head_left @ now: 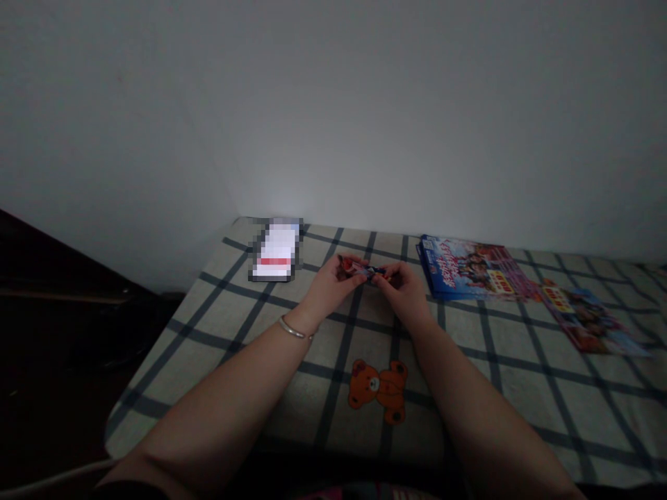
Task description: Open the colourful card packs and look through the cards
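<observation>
Both of my hands meet over the checked tablecloth, closed on a small piece of colourful printed paper in red, white and dark blue. It looks folded or crumpled, and my fingers cover much of it. My left hand, with a silver bangle at the wrist, pinches the left end between thumb and fingers. At the right end my right hand grips it in the same way. Just right of that hand lies a stack of glossy printed flyers, blue and pink with figures on them.
A phone with a lit, blurred-out screen lies near the wall at the left. Further right is another stretch of printed flyers. An orange bear picture lies flat between my forearms. The white wall rises behind the checked tablecloth.
</observation>
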`<control>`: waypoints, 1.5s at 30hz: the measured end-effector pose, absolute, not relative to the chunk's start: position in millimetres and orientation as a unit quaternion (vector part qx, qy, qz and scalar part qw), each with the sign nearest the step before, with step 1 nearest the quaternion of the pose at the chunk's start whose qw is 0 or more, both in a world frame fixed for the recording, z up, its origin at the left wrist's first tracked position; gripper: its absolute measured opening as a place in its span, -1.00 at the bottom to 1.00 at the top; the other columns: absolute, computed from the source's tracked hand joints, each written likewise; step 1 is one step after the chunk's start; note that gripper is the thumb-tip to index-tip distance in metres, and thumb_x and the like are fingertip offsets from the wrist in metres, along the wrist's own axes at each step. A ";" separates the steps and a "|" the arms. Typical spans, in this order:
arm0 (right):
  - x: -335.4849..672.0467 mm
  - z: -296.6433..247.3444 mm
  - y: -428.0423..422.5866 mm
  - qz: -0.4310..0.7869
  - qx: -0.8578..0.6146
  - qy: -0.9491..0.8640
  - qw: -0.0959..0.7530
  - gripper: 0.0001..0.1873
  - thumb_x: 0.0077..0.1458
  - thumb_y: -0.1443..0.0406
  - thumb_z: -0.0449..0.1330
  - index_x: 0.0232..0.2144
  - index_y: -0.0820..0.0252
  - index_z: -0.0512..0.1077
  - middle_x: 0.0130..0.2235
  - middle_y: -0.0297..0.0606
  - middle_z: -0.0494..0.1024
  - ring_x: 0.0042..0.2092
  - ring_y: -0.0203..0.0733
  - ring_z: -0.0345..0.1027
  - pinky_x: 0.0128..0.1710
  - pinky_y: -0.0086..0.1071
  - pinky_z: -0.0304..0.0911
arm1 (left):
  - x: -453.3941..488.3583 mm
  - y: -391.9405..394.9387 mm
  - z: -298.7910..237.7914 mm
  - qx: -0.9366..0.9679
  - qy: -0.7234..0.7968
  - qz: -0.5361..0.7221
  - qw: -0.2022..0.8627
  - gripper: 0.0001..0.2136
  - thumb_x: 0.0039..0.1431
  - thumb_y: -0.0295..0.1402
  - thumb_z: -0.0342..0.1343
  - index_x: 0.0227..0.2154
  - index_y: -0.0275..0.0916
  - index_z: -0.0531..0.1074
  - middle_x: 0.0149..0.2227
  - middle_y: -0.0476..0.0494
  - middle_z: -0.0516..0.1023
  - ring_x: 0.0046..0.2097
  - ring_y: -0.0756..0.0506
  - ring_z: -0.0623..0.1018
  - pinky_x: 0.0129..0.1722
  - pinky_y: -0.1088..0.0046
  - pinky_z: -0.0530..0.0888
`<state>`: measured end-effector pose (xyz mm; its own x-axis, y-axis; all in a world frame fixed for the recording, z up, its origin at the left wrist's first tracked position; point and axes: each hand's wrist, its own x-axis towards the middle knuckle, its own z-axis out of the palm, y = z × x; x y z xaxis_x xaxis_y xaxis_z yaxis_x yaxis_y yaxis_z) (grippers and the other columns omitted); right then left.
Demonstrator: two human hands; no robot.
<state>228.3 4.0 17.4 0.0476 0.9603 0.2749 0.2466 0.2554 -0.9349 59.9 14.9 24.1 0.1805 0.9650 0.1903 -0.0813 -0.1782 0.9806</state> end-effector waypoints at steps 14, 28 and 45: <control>227.5 24.5 0.2 0.286 -0.534 -0.636 0.479 -0.71 -0.07 0.14 0.28 -0.30 0.14 0.40 -0.35 -0.29 0.51 -0.33 -0.21 0.40 -0.34 -0.35 0.34 | 60.6 15.7 22.9 0.532 0.364 0.523 0.558 -0.75 0.00 -0.48 0.21 -0.23 -0.26 0.34 -0.12 -0.21 0.58 -0.12 -0.05 0.56 -0.04 0.29 0.45; 230.8 19.8 2.0 0.231 -0.514 -0.705 0.431 -0.78 0.01 0.17 0.22 -0.27 0.11 0.52 -0.28 -0.24 0.56 -0.25 -0.14 0.42 -0.20 -0.23 0.34 | 59.7 17.3 19.6 0.547 0.369 0.525 0.537 -0.68 -0.06 -0.50 0.24 -0.21 -0.25 0.33 -0.12 -0.18 0.56 -0.25 0.00 0.55 -0.17 0.38 0.48; 230.8 19.6 1.4 0.205 -0.529 -0.710 0.416 -0.87 0.05 0.21 0.20 -0.39 0.07 0.54 -0.36 -0.26 0.57 -0.28 -0.11 0.43 -0.26 -0.23 0.32 | 60.9 10.3 23.7 0.605 0.411 0.536 0.421 -0.63 0.03 -0.50 0.19 -0.09 -0.20 0.27 -0.28 -0.09 0.57 -0.23 -0.06 0.57 -0.16 0.32 0.47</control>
<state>230.8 1.4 19.6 -0.0935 0.9230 0.3732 0.5814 0.3549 -0.7321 60.9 10.3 23.7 0.0880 0.9491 0.3024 0.0456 -0.3071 0.9506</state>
